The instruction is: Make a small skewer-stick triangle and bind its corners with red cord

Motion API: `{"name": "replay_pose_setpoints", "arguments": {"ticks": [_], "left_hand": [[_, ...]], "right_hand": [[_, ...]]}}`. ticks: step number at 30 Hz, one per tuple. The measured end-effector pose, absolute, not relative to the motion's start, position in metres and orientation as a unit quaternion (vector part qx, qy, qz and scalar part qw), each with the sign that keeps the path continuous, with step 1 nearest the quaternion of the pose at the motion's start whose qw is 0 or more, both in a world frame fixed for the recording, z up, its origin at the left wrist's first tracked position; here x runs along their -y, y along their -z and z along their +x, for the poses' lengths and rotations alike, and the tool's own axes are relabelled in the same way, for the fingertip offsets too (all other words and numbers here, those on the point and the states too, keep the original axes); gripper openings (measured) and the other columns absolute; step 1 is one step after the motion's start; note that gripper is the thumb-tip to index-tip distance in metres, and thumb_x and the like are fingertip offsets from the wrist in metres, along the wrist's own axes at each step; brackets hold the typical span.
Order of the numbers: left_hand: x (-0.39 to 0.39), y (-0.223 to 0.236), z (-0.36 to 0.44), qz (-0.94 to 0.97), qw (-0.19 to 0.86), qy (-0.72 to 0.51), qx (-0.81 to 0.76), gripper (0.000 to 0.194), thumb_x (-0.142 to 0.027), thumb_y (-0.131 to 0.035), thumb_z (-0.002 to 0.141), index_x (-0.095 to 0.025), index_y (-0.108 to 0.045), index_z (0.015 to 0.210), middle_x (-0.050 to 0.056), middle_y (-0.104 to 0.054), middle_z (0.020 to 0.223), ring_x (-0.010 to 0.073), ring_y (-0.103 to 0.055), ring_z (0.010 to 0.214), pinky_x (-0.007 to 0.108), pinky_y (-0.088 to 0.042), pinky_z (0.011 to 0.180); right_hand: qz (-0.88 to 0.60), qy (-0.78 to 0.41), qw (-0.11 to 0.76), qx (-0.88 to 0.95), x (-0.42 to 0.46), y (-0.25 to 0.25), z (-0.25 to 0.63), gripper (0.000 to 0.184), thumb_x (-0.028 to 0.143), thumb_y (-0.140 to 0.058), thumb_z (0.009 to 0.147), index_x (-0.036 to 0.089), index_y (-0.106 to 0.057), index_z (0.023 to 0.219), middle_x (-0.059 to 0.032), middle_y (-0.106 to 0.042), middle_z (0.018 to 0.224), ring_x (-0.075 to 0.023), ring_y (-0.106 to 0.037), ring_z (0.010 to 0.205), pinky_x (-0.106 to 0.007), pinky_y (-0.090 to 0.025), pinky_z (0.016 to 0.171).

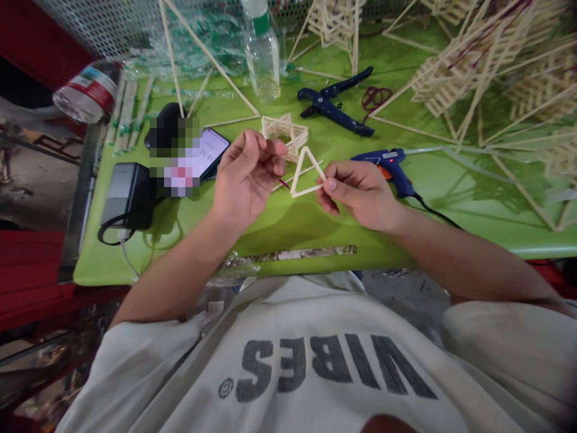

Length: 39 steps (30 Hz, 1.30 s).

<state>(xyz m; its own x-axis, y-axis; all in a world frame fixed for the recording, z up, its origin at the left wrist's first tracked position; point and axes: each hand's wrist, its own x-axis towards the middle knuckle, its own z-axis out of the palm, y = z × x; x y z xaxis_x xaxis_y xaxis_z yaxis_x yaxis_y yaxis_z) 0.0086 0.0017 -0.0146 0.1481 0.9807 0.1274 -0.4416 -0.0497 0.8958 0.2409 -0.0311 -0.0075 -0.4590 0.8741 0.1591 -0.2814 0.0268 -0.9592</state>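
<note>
My right hand point(356, 192) pinches one corner of a small triangle of pale wooden sticks point(305, 174) and holds it above the green table point(288, 228). My left hand point(247, 174) is curled beside it, fingertips pressed together near a thin dark-red strand point(283, 181) at the triangle's left side. I cannot make out if the strand is in its fingers. A small stack of stick frames point(285, 132) lies just behind the hands.
A blue glue gun point(387, 165) with a black cord lies right of my right hand. Blue cutters point(336, 102), a plastic bottle point(261, 54), a phone point(210, 150), a grey power adapter point(121, 192) and large stick structures point(487, 66) surround the work spot.
</note>
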Motion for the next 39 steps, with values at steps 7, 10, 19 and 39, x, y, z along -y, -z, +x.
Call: {"name": "replay_pose_setpoints", "arguments": {"ticks": [7, 10, 19, 39], "left_hand": [[-0.038, 0.035, -0.023, 0.455, 0.589, -0.555, -0.373, 0.061, -0.089, -0.058, 0.109, -0.031, -0.064, 0.092, 0.003, -0.07, 0.082, 0.0203, -0.064, 0.075, 0.039, -0.06, 0.072], [-0.046, 0.031, -0.031, 0.42, 0.594, -0.573, -0.377, 0.054, -0.078, -0.061, 0.114, -0.031, -0.064, 0.086, 0.001, -0.064, 0.073, 0.0188, -0.06, 0.068, 0.037, -0.059, 0.07], [-0.009, 0.025, 0.006, 0.506, 0.632, -0.507, -0.297, 0.038, -0.052, -0.106, 0.088, -0.024, -0.085, 0.103, 0.0, -0.078, 0.086, 0.0121, -0.072, 0.071, 0.026, -0.064, 0.067], [0.013, 0.038, 0.028, 0.648, 0.359, -0.626, -0.245, 0.036, -0.065, -0.094, 0.097, -0.031, -0.084, 0.104, 0.001, -0.076, 0.087, 0.0131, -0.065, 0.068, 0.034, -0.052, 0.062]], "right_hand": [[-0.258, -0.641, 0.446, 0.569, 0.031, 0.009, 0.241, 0.045, 0.058, -0.09, 0.105, 0.021, -0.075, 0.086, -0.0013, -0.071, 0.069, -0.0114, -0.059, 0.057, -0.025, -0.045, 0.049], [-0.255, -0.637, 0.449, 0.573, 0.03, 0.011, 0.242, 0.042, 0.055, -0.089, 0.107, 0.02, -0.075, 0.087, -0.0009, -0.072, 0.07, -0.0113, -0.061, 0.058, -0.024, -0.046, 0.049], [-0.264, -0.633, 0.434, 0.585, 0.031, 0.011, 0.242, 0.043, 0.056, -0.093, 0.103, 0.022, -0.075, 0.085, -0.0008, -0.073, 0.069, -0.0119, -0.06, 0.056, -0.025, -0.045, 0.047], [-0.241, -0.664, 0.428, 0.564, 0.038, 0.013, 0.235, 0.038, 0.048, -0.1, 0.097, 0.02, -0.076, 0.088, 0.0008, -0.072, 0.07, -0.0104, -0.06, 0.057, -0.022, -0.048, 0.049]]}}
